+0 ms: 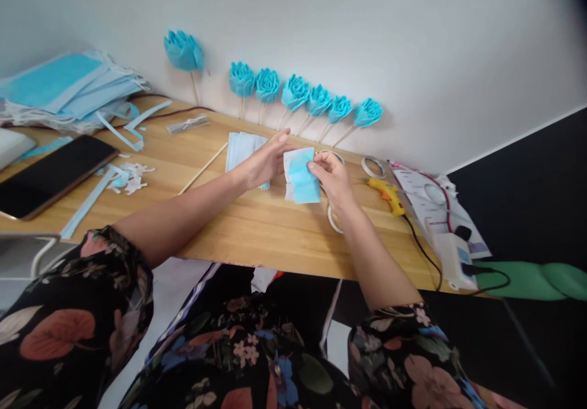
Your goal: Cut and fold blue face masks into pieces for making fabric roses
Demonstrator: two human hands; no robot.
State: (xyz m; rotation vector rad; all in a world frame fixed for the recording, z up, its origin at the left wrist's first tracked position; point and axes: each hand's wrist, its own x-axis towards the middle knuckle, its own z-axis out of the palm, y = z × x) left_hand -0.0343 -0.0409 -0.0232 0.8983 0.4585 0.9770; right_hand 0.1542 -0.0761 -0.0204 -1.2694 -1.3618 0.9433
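My right hand (334,180) pinches a light-blue piece of mask fabric (302,176) by its right edge, above the table. Just left of that piece is my left hand (266,163), its fingers stretched out and nothing seen in it. Behind and beneath the left hand lies a stack of pale blue fabric pieces (238,148), partly hidden by it. Blue fabric flowers (293,93) on thin sticks lean in a row against the wall, and a larger flower (184,51) stands apart to the left.
A yellow glue gun (386,195) and tape rolls (373,167) lie on the right, near a power strip (454,259). On the left are a pile of face masks (68,88), a phone (55,175), cut strips (89,202) and scraps (132,178). A wooden stick (203,168) lies centre-left.
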